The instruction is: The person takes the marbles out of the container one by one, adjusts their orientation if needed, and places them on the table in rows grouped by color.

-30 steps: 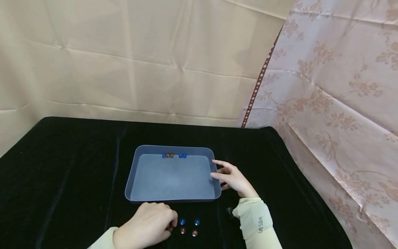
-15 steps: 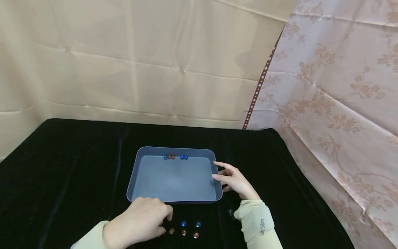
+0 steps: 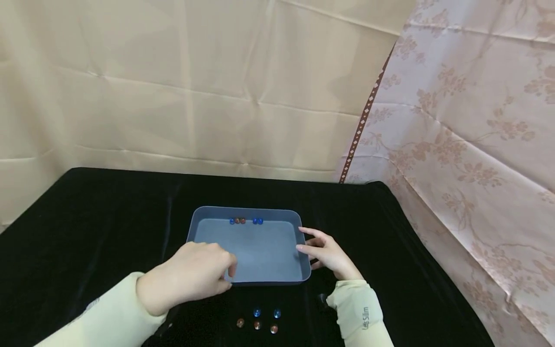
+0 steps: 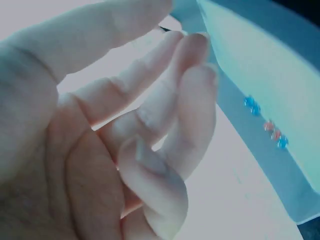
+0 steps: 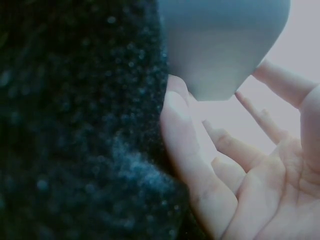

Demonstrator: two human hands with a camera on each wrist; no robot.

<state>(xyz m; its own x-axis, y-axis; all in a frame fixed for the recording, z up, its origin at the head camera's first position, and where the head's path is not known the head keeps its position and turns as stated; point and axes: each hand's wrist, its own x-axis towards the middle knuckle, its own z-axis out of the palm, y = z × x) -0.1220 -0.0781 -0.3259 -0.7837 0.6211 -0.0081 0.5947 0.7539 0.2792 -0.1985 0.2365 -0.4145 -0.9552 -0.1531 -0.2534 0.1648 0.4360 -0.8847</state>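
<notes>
My left hand (image 3: 188, 271) hovers over the front left corner of a blue-grey tray (image 3: 260, 260). Its fingers are loosely bent with a gap before the thumb, and the left wrist view shows nothing between the fingers (image 4: 197, 107). Beside the tray's right wall, my right hand (image 3: 327, 251) touches the rim with relaxed, spread fingers; the right wrist view shows the tray's outer wall (image 5: 220, 60) between them. Just in front of the tray lie two blue marbles (image 3: 257, 313) and three orange-brown marbles (image 3: 257, 325) in two rows.
Along the tray's back wall sit three blue marbles (image 3: 255, 221) and two brown marbles (image 3: 237, 220), with a gap in the line. Black cloth (image 3: 108, 241) covers the table. A cream curtain (image 3: 208, 86) hangs behind, and a floral curtain (image 3: 468, 135) at the right.
My left hand has let go of an orange-brown marble at the left of the front row, then moved up and left over the tray's corner. My right hand stays at the rim.
</notes>
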